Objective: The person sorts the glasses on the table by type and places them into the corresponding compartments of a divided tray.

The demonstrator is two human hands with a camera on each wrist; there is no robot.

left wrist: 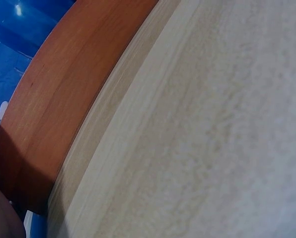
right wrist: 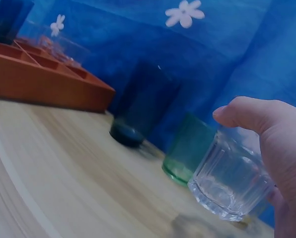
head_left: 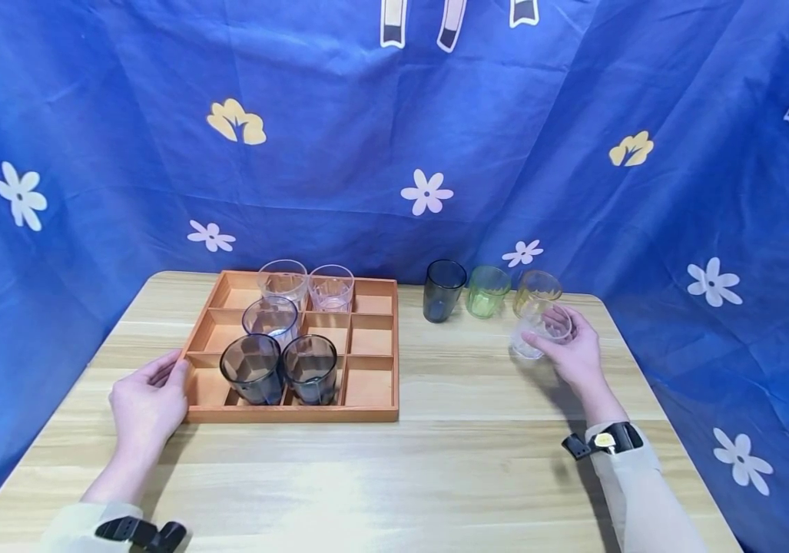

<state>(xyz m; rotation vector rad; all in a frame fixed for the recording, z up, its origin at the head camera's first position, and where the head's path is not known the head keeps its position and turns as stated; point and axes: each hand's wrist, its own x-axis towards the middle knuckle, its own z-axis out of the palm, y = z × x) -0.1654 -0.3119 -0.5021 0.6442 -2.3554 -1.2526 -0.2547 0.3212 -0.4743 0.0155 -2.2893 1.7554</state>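
My right hand (head_left: 577, 349) holds a clear faceted glass (right wrist: 232, 173) between thumb and fingers, its base slightly above the table. Just behind it stands a yellowish glass (head_left: 539, 288), with a green glass (head_left: 487, 292) and a dark grey glass (head_left: 444, 292) in line to the left. My left hand (head_left: 150, 401) grips the left front corner of a divided wooden tray (head_left: 297, 415). In the tray are two dark glasses (head_left: 252, 369) in front, a bluish clear glass (head_left: 271, 319) in the middle, and a clear glass (head_left: 283, 280) and a pinkish glass (head_left: 332, 288) at the back.
The tray and glasses stand on a light wood table (head_left: 456, 461). A blue curtain (head_left: 339, 153) with printed flowers hangs close behind and along both sides. A black strap sits on each wrist.
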